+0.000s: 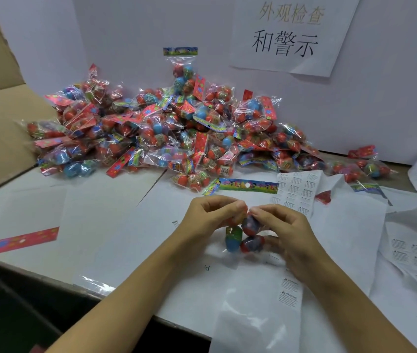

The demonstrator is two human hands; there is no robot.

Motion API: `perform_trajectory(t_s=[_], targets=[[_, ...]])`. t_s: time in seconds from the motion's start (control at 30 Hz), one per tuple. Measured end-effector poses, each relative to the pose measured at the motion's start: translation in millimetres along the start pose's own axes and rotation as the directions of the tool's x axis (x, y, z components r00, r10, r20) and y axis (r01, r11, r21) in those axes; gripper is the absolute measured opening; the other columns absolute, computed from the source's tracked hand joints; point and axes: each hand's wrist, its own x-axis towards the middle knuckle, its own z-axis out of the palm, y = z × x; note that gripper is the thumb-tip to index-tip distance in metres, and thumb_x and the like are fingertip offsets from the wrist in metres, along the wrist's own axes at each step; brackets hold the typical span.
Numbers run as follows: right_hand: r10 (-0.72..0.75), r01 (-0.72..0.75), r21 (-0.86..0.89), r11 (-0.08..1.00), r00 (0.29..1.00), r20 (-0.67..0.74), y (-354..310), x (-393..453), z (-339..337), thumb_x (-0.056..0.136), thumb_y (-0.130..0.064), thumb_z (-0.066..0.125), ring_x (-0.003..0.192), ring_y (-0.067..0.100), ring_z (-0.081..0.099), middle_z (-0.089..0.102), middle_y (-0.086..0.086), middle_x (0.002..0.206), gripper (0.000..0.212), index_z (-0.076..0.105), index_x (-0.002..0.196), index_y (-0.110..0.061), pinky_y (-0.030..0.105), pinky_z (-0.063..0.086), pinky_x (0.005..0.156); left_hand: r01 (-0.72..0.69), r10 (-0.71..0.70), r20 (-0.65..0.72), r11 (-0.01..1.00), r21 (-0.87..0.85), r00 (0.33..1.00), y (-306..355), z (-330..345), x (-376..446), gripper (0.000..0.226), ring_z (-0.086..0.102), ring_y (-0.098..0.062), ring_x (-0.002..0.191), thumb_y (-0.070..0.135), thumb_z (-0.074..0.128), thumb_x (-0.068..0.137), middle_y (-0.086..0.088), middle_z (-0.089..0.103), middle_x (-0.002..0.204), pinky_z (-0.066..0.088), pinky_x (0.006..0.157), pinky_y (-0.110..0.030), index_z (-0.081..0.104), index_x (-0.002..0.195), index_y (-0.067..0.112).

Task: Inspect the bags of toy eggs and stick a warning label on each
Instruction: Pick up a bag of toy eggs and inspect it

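**Bag in hand, label sheets to the right**

Both hands grip one bag [244, 234] of toy eggs just above the surface [115, 225], in front of the person. The left hand [208, 216] pinches the bag's upper part with curled fingers; the right hand [282, 225] does the same from the other side, fingertips almost meeting those of the left over the top egg. Whether a label sits between those fingertips cannot be told; the area is blurred. The bag hangs below the two grips, long axis roughly vertical, with a blue-green egg on the left and red-blue eggs on the right.

Judgement: inspection or labelling of this bag is in progress, and most of the task remains.

The nearest label sheet [297, 192] lies just beyond the right hand; another strip [289, 291] lies nearer the person, also on the right side. The right hand is the closer one for fetching a label, leaving the left to hold the bag.

The pile [156, 128] of bags lies well beyond, against the back wall. A sign [287, 34] hangs above it.
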Motion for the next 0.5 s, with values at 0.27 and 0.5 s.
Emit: perform_trajectory(t_s=[0.27,0.5], targets=[[0.025,-0.019,-0.068,0.998,0.996,0.087,4.4,2.9,0.4,0.080,-0.042,0.076,0.068,0.026,0.066,0.063,0.006,0.071,0.037,0.079,0.087,-0.006,0.049,0.062,0.069,-0.056,0.057,-0.014,0.997,0.045,0.998,3.3,1.9,-2.6,0.015,0.068,-0.019,0.075,0.027,0.077,0.084,-0.012,0.074,0.080,0.055,0.070,-0.026,0.082,0.086,0.013],[0.006,-0.007,-0.091,0.996,1.000,-0.015,1.9,1.5,0.0,0.072,-0.050,0.079,0.064,0.032,0.070,0.068,0.008,0.072,0.042,0.081,0.084,-0.009,0.039,0.061,0.059,0.000,0.000,-0.079,1.000,0.008,0.997,1.5,7.9,-2.2,0.027,0.072,-0.022,0.085,0.030,0.076,0.085,-0.016,0.076,0.091,0.060,0.079,-0.029,0.080,0.095,0.005]])
